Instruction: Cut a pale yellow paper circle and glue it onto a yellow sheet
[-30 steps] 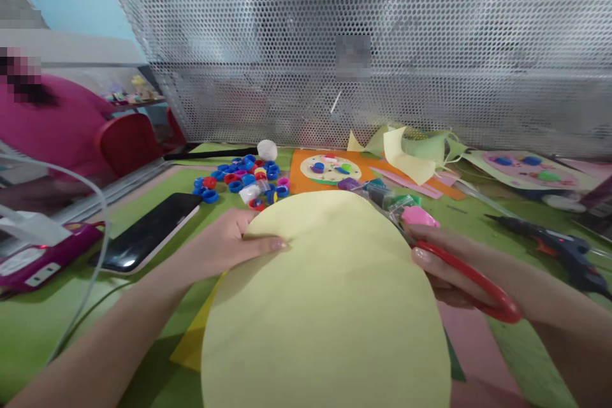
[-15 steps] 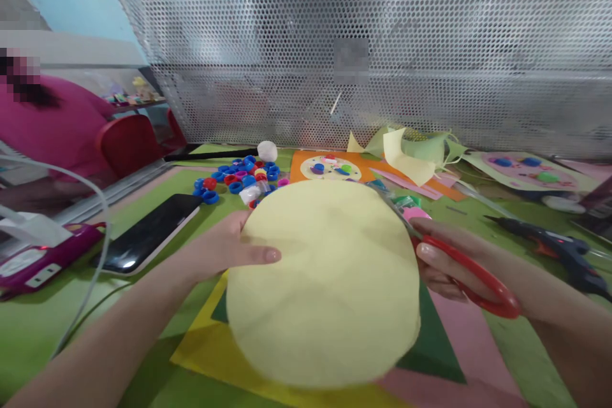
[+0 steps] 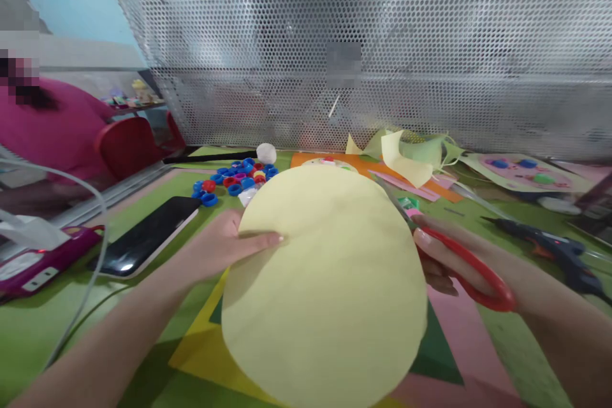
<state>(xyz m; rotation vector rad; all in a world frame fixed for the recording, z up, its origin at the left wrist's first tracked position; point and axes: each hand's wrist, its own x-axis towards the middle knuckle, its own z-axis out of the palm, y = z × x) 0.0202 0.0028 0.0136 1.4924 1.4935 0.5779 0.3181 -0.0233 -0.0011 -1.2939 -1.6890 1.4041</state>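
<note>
A large, roughly round sheet of pale yellow paper (image 3: 325, 280) fills the middle of the view, tilted up above the table. My left hand (image 3: 229, 239) pinches its left edge, thumb on top and fingers hidden behind. At the right edge, my right hand (image 3: 444, 255) is closed on red-handled scissors (image 3: 482, 268). Their blades run along behind the paper's upper right edge and are mostly hidden. Beneath the paper lie yellow (image 3: 205, 350), dark green (image 3: 437, 350) and pink (image 3: 473, 338) sheets.
Bottle caps (image 3: 234, 178) lie in a pile at the back left, near a black phone (image 3: 148, 236) and a purple power strip (image 3: 38, 268). Paper scraps (image 3: 411, 159) sit by the perforated metal panel (image 3: 287, 44). A glue gun (image 3: 549, 248) rests at right. A person in pink (image 3: 52, 127) sits far left.
The yellow paper has tipped up and nearer, now covering more of the orange sheet behind it. Both hands keep their holds, shifted up slightly.
</note>
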